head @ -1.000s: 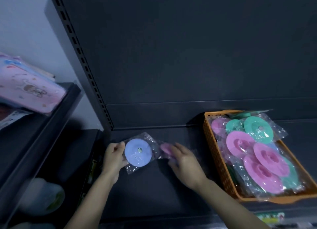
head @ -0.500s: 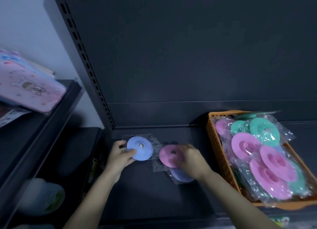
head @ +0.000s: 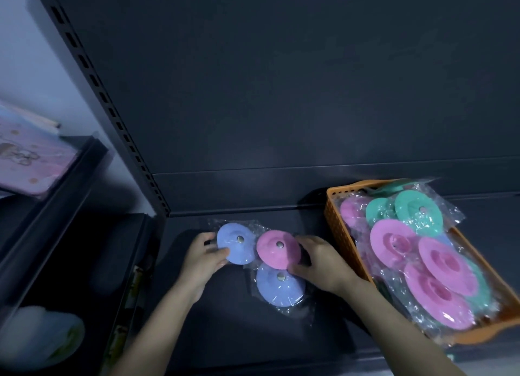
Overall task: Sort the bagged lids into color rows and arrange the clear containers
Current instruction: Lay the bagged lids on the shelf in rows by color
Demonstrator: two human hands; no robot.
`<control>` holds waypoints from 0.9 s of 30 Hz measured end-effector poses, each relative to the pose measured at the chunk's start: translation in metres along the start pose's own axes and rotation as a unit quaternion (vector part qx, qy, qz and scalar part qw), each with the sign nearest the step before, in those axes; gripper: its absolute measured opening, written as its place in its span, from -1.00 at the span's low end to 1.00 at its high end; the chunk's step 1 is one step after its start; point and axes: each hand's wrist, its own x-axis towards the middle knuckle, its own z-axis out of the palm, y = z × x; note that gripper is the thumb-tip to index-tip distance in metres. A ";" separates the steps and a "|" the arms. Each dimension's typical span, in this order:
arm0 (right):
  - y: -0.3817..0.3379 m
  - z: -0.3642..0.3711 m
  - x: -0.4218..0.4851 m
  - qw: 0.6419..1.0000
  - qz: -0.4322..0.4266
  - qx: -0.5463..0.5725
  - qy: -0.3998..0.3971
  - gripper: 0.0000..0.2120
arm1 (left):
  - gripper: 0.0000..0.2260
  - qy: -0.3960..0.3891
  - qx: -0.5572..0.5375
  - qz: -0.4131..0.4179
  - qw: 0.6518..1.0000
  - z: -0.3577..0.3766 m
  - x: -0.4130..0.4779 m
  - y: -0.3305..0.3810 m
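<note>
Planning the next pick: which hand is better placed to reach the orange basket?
Probably right: the right hand, on the pink lid, is nearest the orange basket; the left hand holds the left blue lid farther away.

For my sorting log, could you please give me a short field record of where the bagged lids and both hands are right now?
left hand: grips rear blue lid at its left edge
right hand: grips pink lid at its right edge
front blue lid: lies on shelf, far edge under the pink lid
orange basket: on the shelf, right of both hands
basket contents: bagged pink lids and green lids, piled and overlapping
</note>
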 end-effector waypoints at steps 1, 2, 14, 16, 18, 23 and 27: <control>0.005 -0.002 -0.002 1.000 -0.002 -0.007 -0.004 -0.36 | -0.72 -0.003 0.000 -0.001 1.000 0.004 0.000 0.000; 0.010 -0.004 -0.004 1.000 -0.004 -0.012 -0.005 -0.34 | -0.72 -0.004 0.000 -0.002 1.000 0.007 0.000 0.000; -0.013 0.015 0.026 0.991 -0.070 -0.103 -0.040 -0.48 | -0.75 0.033 0.040 -0.001 0.999 -0.001 -0.010 0.006; -0.004 0.007 0.035 0.987 -0.050 -0.152 -0.010 -0.55 | -0.75 0.044 0.047 -0.003 0.998 -0.011 -0.012 0.006; 0.004 -0.001 0.042 0.978 -0.020 -0.205 0.032 -0.57 | -0.74 0.049 0.048 -0.009 0.998 -0.017 -0.013 0.005; -0.024 0.000 0.023 0.985 -0.012 -0.168 0.045 -0.65 | -0.74 0.058 0.039 -0.020 0.997 -0.019 -0.013 -0.003; -0.043 0.020 -0.019 0.985 -0.005 -0.172 -0.015 -0.55 | -0.74 0.057 0.044 -0.020 0.997 -0.020 -0.013 -0.004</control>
